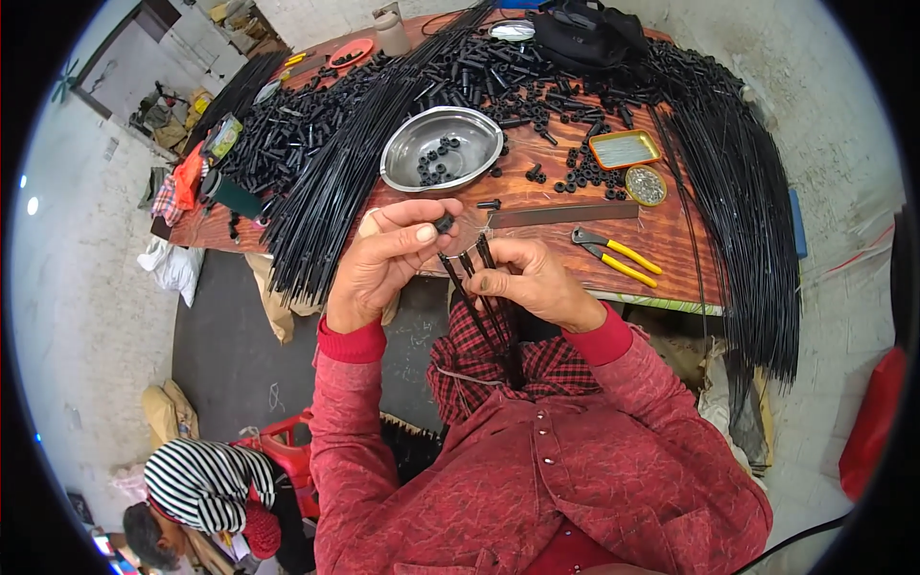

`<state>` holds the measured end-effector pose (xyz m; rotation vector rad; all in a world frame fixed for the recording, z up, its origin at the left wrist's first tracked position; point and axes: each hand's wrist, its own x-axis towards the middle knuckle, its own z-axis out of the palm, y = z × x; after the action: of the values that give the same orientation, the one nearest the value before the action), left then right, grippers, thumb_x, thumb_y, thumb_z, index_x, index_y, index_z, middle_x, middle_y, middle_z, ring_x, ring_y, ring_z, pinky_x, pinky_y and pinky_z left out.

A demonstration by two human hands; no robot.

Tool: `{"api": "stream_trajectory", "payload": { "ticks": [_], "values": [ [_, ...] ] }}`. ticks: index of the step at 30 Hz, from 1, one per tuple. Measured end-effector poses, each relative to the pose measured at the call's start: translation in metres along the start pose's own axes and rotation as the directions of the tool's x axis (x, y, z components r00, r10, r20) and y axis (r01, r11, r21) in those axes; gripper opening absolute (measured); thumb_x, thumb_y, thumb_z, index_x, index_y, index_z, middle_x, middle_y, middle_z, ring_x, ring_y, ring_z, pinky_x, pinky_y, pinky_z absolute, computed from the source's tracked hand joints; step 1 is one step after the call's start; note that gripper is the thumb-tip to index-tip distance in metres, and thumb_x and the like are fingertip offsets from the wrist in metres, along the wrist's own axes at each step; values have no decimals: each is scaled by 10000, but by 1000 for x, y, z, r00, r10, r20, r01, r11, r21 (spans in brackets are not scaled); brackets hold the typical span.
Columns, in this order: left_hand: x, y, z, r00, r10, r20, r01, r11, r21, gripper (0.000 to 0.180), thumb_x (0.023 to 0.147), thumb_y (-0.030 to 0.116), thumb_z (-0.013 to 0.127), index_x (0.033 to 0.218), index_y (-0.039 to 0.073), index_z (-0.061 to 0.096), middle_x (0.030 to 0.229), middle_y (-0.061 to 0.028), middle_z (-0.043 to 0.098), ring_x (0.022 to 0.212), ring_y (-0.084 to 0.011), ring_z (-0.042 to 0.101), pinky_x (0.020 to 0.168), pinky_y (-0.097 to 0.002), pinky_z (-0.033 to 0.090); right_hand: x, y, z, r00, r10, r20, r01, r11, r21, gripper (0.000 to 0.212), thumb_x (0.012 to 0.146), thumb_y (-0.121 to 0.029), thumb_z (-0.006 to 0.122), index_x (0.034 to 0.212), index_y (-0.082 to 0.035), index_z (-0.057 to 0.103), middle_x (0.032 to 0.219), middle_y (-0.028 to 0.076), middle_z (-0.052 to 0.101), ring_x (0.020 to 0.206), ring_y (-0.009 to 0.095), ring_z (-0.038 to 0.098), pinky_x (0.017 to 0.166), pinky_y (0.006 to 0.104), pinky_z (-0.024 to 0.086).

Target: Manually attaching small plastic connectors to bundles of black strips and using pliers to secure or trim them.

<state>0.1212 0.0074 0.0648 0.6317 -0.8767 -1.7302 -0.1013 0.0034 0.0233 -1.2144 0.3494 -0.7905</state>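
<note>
Between the thumb and fingers of my left hand (376,266) is a small black ring-like piece (444,223). My right hand (541,286) is closed around a few thin black rods (502,335), which slant down toward my lap. Their upper ends, with fine pale wires near them, lie just right of the black piece, seemingly apart from it. Beyond my hands stands an oval steel bowl (390,161) with several black rings inside. On the table to the right are cutting pliers (628,264) with yellow handles and a flat dark metal bar (565,214).
Bundles of long black rods (331,206) cross the table's left side; more rods (747,220) hang over its right edge. Black tubular parts (278,134) are heaped behind. A yellow-rimmed tin (625,149) and round tin (646,185) sit right. Someone in stripes (206,479) bends over at lower left.
</note>
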Motion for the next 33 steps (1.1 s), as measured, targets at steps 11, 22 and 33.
{"api": "stream_trajectory", "payload": {
  "ticks": [11,22,33],
  "values": [
    [-6,4,16,997,-78,-7,79,994,80,272,855,13,628,1120,-44,655,1157,-191,646,1065,-274,626,970,-397,496,1,3,-1,1000,6,-16,-6,999,-38,200,913,-209,687,927,-14,648,746,-8,623,682,58,586,600,221,474],
    [-1,-2,20,996,-89,-25,91,993,72,242,885,35,623,1109,-56,643,1121,-172,661,939,-235,674,858,-367,557,-1,2,-4,1000,-1,-31,1,1000,5,215,913,-226,687,927,-15,648,761,-11,619,695,56,580,606,223,473],
    [-1,1,24,994,-97,-40,102,988,121,251,869,20,607,1106,-57,645,1124,-181,659,966,-254,674,867,-368,558,-2,7,-7,999,-31,-32,31,999,-23,223,911,-237,691,916,-18,650,762,-13,620,691,56,571,604,230,467]
  ]
}}
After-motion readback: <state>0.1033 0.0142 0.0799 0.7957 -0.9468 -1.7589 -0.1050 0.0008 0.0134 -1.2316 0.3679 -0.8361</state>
